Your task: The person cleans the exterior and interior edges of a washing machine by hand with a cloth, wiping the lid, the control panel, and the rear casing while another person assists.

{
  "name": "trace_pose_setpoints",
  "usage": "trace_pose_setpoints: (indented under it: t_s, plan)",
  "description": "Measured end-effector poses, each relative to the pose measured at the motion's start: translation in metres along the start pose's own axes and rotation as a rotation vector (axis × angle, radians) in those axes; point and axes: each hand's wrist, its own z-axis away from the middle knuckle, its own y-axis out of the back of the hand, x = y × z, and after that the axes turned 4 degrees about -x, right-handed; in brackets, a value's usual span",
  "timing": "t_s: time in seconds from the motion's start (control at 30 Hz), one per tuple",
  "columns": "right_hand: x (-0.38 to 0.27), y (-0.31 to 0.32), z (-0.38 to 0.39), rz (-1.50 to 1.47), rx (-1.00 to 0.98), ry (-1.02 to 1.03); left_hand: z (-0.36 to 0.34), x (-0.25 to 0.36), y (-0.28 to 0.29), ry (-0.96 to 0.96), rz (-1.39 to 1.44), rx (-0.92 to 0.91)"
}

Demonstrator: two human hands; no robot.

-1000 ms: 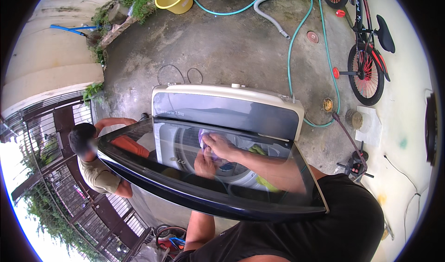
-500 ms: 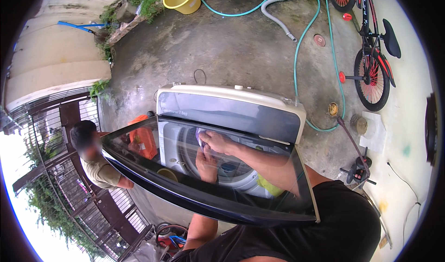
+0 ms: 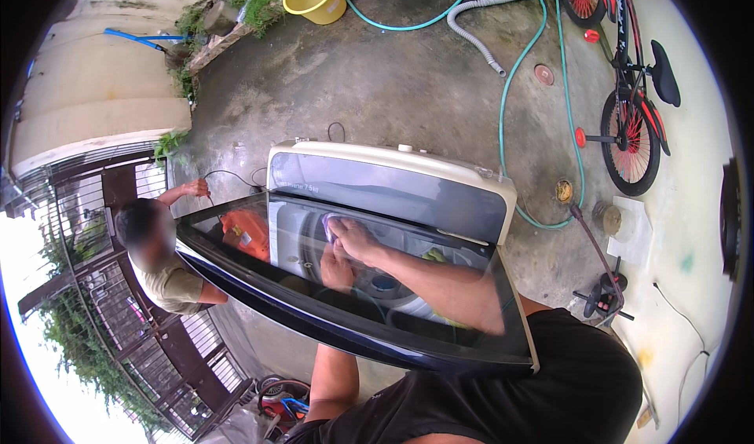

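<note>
Both hands work inside the washing machine at frame centre: right hand has slid left, pressing a purple cloth flat; left hand sits below, grip unclear through the lid.

Left hand behind tinted lid

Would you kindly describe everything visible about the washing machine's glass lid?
The lid is a dark, see-through glass panel with a dark blue-black frame. It is raised, tilted open above the white tub, near edge toward the person. The right hand presses a pale purple cloth against the glass; the left hand is at its underside.
</note>
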Motion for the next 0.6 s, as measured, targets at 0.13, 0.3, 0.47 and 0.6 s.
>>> trace_pose_setpoints:
  t_s: [0.13, 0.3, 0.47, 0.6]
  plan:
    - [0.001, 0.004, 0.001, -0.096, -0.026, 0.013, 0.001, 0.002, -0.008, -0.124, -0.122, 0.057]
    - [-0.026, 0.001, 0.027, -0.082, -0.059, -0.052, 0.005, 0.000, -0.006, -0.019, -0.010, 0.028]
    - [-0.031, 0.007, 0.035, 0.087, -0.037, -0.100, 0.014, 0.001, -0.015, 0.122, 0.168, -0.036]
    - [-0.024, 0.013, 0.032, 0.240, 0.044, -0.035, 0.017, 0.008, -0.022, 0.224, 0.286, -0.073]
